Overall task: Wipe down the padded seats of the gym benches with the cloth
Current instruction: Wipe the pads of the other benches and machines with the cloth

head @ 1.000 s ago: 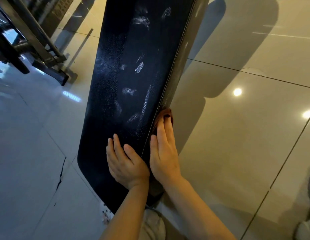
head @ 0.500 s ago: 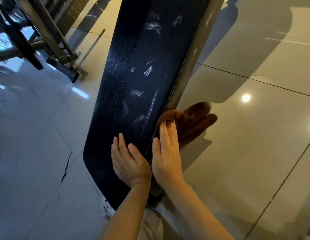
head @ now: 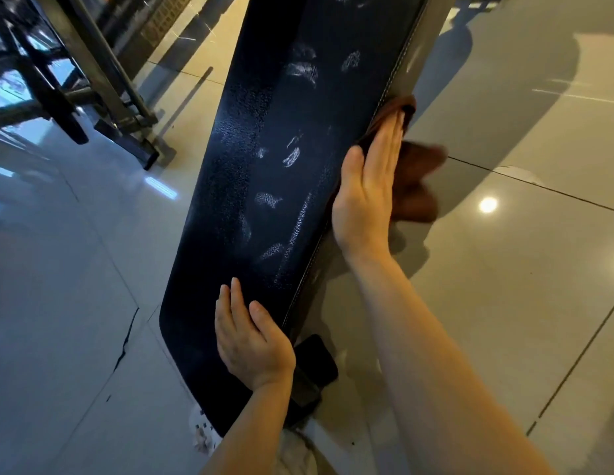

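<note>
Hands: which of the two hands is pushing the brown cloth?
The right hand, pressing the brown cloth flat against the side edge of the black padded bench seat. The left hand rests bare on top.

Cloth [head: 415,186] partly under right hand [head: 367,197], blurred; bench pad [head: 264,207] top cut off.

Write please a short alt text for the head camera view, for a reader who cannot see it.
A right hand presses a brown cloth flat against the right side edge of a long black bench pad, while the left hand rests flat on the pad's near end. Pale smudges mark the pad's top; glossy floor tiles lie around it.
</note>
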Demonstrator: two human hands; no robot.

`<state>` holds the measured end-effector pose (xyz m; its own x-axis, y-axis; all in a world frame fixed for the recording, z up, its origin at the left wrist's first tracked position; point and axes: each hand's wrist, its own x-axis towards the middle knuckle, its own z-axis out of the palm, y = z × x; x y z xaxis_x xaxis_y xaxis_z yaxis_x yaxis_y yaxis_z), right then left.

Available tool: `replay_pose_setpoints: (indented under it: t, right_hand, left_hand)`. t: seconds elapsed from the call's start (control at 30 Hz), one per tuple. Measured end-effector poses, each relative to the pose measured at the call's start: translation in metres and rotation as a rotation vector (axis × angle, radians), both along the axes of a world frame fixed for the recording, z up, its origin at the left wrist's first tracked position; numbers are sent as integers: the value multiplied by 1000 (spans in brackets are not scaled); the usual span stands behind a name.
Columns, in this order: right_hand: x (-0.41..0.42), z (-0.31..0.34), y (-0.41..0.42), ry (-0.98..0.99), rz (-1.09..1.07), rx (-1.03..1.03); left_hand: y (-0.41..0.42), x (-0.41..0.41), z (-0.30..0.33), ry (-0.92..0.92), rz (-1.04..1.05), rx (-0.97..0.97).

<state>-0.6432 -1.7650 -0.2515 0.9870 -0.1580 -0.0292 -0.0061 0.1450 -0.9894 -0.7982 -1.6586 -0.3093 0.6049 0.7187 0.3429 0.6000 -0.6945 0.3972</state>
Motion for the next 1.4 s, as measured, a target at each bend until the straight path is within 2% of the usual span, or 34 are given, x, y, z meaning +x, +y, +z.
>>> replay_pose_setpoints:
  t: [0.33,0.5,0.6,0.9,1.0,1.2,1.4]
  right_hand:
    - [-85,-16,26,-73,142,-104]
    - [-3,6,-3,-5,42,-41]
    - [34,12,-22,-40,-11,-58]
    - [-42,-23,-2,-99,145,-147]
    - [-23,-20,-13,-122,145,-195]
    - [67,15,-38,-154,-23,-123]
    - [6,-8,-23,-135,111,-161]
  left_hand:
    - [2,-3,4,60,18,21]
    - [-2,1,6,38,22,4]
    - [-3,0,7,31,11,2]
    - [-5,3,11,56,22,-20]
    - [-2,0,11,50,18,-10]
    - [-1,3,9,32,33,-17]
    - [-2,2,10,39,30,-36]
